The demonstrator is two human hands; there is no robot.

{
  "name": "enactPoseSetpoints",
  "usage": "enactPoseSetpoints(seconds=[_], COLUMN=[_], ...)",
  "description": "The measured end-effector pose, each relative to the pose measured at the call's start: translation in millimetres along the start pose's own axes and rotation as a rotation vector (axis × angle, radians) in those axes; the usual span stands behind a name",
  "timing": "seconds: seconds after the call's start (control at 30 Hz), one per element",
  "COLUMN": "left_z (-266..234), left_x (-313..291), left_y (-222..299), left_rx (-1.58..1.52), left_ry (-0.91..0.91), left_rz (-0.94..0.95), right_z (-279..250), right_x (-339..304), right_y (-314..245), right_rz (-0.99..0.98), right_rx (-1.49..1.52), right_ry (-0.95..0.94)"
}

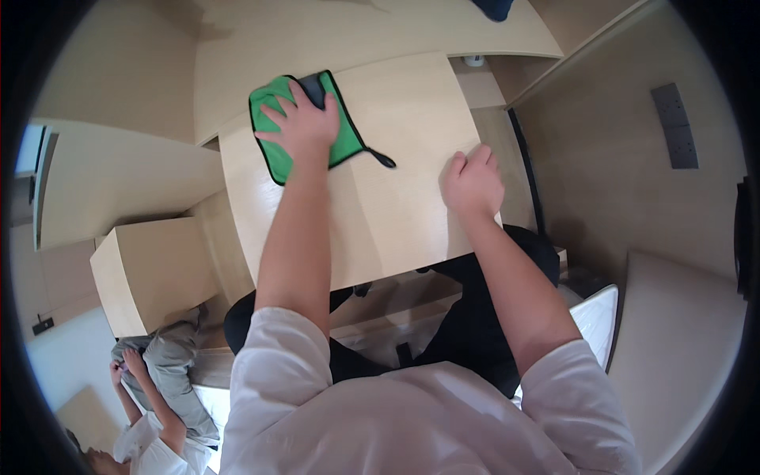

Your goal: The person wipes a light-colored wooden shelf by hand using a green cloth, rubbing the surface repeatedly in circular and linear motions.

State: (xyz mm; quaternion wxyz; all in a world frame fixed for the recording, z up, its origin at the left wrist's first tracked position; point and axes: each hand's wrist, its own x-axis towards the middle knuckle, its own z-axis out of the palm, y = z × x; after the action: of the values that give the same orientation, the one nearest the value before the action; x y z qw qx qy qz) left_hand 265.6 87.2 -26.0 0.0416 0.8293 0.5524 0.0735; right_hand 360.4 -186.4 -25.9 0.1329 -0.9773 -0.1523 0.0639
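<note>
The green cloth [347, 146] lies on the table [396, 111], toward eleven o'clock, its black loop [384, 158] pointing to four. The left hand [305, 123] presses flat on it, fingers spread and grasping nothing. At three o'clock the right hand [475, 184] rests by the table's edge, fingers bent; whether they grip it, I cannot tell. Another person [170, 368] sits at eight o'clock.

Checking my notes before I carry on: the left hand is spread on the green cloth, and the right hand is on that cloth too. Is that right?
No: the head view shows the right hand away from the green cloth, at the right edge of the pale tabletop. The left hand is spread on the cloth, as you say.
</note>
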Motion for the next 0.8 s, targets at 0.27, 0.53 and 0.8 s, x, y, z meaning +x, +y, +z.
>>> enactPoseSetpoints(seconds=[0.27,0.53,0.8], left_z=[28,18,-4], left_x=[118,158,51], left_y=[6,-116,-209], left_rx=[-0.075,0.092,0.096], left_ry=[0.091,0.314,0.44], left_rz=[-0.123,0.013,0.066], right_z=[-5,-6,-6], right_x=[0,1,-1], right_y=[-6,-2,-4], right_rz=[-0.011,0.015,0.003], right_rx=[0.001,0.036,0.071], right_ry=[-0.024,-0.032,-0.017])
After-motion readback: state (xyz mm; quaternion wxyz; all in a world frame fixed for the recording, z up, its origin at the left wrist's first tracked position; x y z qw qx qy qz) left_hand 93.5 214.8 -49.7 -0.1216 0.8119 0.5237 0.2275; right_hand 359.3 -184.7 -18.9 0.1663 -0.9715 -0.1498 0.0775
